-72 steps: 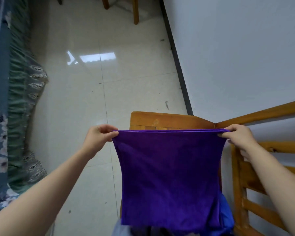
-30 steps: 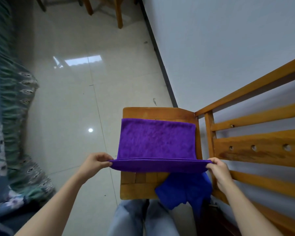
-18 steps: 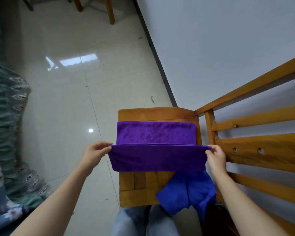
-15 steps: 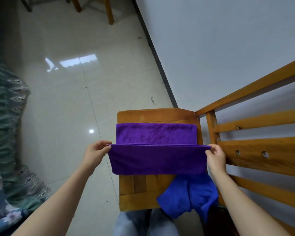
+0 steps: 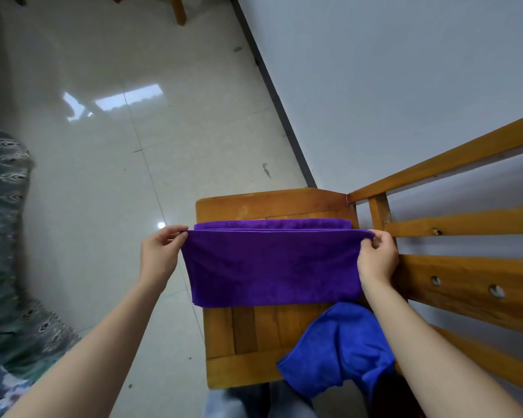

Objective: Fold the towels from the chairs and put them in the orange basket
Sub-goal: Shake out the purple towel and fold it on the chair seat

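The purple towel [image 5: 272,267] lies folded across the far half of the wooden chair [image 5: 248,330] seat, its top layer drawn over a lower layer that shows as a thin strip at 12 o'clock. The left hand [image 5: 160,254] pinches the towel's upper corner at 9 o'clock; the right hand [image 5: 376,257] pinches the matching corner at 3 o'clock. A crumpled blue towel [image 5: 338,351] sits at 5 o'clock on the seat's near corner. The pale tiled floor [image 5: 103,176] spreads toward 10 o'clock.
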`<state>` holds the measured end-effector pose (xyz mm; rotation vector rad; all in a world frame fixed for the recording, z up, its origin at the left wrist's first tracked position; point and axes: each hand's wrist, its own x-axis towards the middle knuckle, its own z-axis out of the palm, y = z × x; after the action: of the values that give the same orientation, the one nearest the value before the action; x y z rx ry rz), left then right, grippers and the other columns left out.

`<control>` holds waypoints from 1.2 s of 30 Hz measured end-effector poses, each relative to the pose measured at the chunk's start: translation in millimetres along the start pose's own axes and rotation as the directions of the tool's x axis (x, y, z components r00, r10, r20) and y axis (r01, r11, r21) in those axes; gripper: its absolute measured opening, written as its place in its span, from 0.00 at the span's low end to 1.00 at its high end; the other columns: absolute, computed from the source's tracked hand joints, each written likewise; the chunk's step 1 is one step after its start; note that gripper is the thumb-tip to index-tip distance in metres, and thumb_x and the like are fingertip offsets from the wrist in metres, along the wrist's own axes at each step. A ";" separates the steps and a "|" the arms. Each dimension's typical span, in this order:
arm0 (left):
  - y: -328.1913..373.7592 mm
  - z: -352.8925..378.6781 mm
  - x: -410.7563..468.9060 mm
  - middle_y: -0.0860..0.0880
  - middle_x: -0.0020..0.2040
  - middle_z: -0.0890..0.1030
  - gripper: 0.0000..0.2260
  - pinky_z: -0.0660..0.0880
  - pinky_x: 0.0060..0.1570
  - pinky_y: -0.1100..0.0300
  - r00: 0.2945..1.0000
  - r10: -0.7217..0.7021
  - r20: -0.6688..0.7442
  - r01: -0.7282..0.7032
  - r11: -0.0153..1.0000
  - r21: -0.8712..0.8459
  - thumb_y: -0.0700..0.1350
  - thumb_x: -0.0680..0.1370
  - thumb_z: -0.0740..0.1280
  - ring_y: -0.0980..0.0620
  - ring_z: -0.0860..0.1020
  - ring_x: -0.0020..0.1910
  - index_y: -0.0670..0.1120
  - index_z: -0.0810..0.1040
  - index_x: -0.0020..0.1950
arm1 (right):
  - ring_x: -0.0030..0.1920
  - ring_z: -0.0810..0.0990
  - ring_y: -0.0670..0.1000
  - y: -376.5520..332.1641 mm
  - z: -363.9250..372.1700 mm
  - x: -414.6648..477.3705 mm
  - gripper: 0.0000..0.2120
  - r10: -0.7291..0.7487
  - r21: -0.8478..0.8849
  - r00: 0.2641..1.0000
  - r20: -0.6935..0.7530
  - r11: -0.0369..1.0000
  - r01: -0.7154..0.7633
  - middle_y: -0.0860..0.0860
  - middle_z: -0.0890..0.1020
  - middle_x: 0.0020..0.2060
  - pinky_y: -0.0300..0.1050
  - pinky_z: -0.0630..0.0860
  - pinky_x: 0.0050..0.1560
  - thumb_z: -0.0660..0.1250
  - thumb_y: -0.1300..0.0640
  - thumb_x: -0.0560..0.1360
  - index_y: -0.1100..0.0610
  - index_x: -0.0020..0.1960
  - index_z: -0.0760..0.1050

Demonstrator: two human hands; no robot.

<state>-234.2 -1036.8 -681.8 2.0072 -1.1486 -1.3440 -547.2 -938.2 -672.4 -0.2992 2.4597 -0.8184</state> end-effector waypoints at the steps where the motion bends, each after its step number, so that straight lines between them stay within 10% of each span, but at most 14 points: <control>1: 1.4 1.4 4.5 0.50 0.38 0.78 0.06 0.71 0.31 0.77 1.000 0.004 -0.007 -0.004 1.000 0.004 0.36 0.77 0.65 0.57 0.74 0.37 0.42 0.79 0.51 | 0.56 0.77 0.57 -2.3 3.3 1.4 0.11 0.003 -0.015 1.000 -0.009 1.000 -0.003 0.58 0.78 0.56 0.43 0.72 0.49 0.57 0.65 0.79 0.62 0.59 0.73; 6: -8.8 15.9 20.5 0.46 0.42 0.80 0.08 0.73 0.42 0.64 0.999 -0.045 -0.023 0.046 0.996 0.076 0.37 0.77 0.65 0.48 0.77 0.43 0.38 0.80 0.54 | 0.58 0.77 0.57 0.3 21.9 14.0 0.13 0.046 -0.122 0.999 0.009 0.992 -0.045 0.59 0.77 0.58 0.47 0.75 0.52 0.56 0.65 0.79 0.61 0.62 0.71; 9: -14.5 27.3 21.4 0.41 0.62 0.77 0.17 0.71 0.59 0.55 0.999 0.017 -0.031 -0.010 0.976 0.218 0.41 0.78 0.65 0.46 0.74 0.60 0.42 0.73 0.66 | 0.67 0.70 0.58 7.1 34.8 15.4 0.22 -0.008 -0.247 0.998 0.069 0.969 0.025 0.58 0.69 0.68 0.52 0.72 0.62 0.59 0.62 0.79 0.58 0.72 0.60; 13: -27.5 46.9 -9.5 0.44 0.77 0.52 0.26 0.54 0.71 0.48 0.948 0.179 0.261 -0.317 0.569 0.759 0.52 0.80 0.59 0.42 0.51 0.75 0.49 0.56 0.76 | 0.72 0.60 0.56 27.4 40.9 -6.9 0.23 -0.378 -0.580 0.861 0.341 0.636 0.509 0.57 0.62 0.72 0.50 0.64 0.68 0.59 0.57 0.79 0.57 0.73 0.62; 15: -36.6 54.9 -22.8 0.45 0.78 0.45 0.27 0.50 0.73 0.49 0.905 0.091 0.416 -0.419 0.361 0.833 0.54 0.81 0.55 0.43 0.44 0.76 0.51 0.50 0.77 | 0.73 0.60 0.55 37.3 44.2 -13.6 0.21 -0.311 -0.634 0.804 0.507 0.498 0.592 0.55 0.63 0.72 0.50 0.60 0.70 0.57 0.54 0.80 0.56 0.71 0.64; 19: -46.2 55.8 -25.4 0.45 0.78 0.42 0.29 0.48 0.73 0.47 0.884 -0.088 0.459 -0.431 0.228 0.873 0.54 0.80 0.56 0.43 0.41 0.76 0.51 0.45 0.77 | 0.71 0.63 0.54 42.6 47.1 -14.0 0.22 -0.146 -0.577 0.831 0.537 0.655 0.488 0.54 0.64 0.72 0.50 0.64 0.68 0.58 0.54 0.79 0.55 0.72 0.63; 23: -49.3 51.9 -31.4 0.44 0.78 0.42 0.30 0.48 0.73 0.46 0.897 -0.068 0.437 -0.414 0.214 0.884 0.55 0.80 0.56 0.42 0.42 0.76 0.52 0.44 0.77 | 0.71 0.62 0.55 52.0 36.6 -17.5 0.23 -0.166 -0.481 0.933 0.318 0.820 0.310 0.55 0.65 0.71 0.49 0.65 0.67 0.60 0.57 0.78 0.56 0.72 0.63; 29: -65.4 33.8 -44.2 0.44 0.77 0.41 0.32 0.52 0.73 0.48 0.900 -0.182 0.395 -0.339 0.278 0.899 0.55 0.79 0.59 0.41 0.45 0.76 0.53 0.44 0.77 | 0.68 0.66 0.61 66.0 20.9 -12.1 0.32 0.176 -0.486 0.945 0.278 0.874 -0.020 0.61 0.64 0.70 0.54 0.71 0.62 0.62 0.58 0.77 0.59 0.76 0.51; 36: -56.2 30.2 -45.2 0.48 0.77 0.50 0.30 0.69 0.65 0.53 0.859 -0.281 0.427 0.011 0.846 0.533 0.44 0.79 0.62 0.45 0.59 0.74 0.47 0.50 0.77 | 0.65 0.71 0.62 58.4 22.7 3.2 0.32 0.267 -0.412 0.916 0.301 0.902 -0.128 0.60 0.69 0.67 0.55 0.72 0.61 0.67 0.58 0.75 0.61 0.73 0.56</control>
<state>-247.9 -966.3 -712.8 2.2119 -1.7712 -1.8625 -539.9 -904.3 -724.6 -0.2946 2.2421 -0.1639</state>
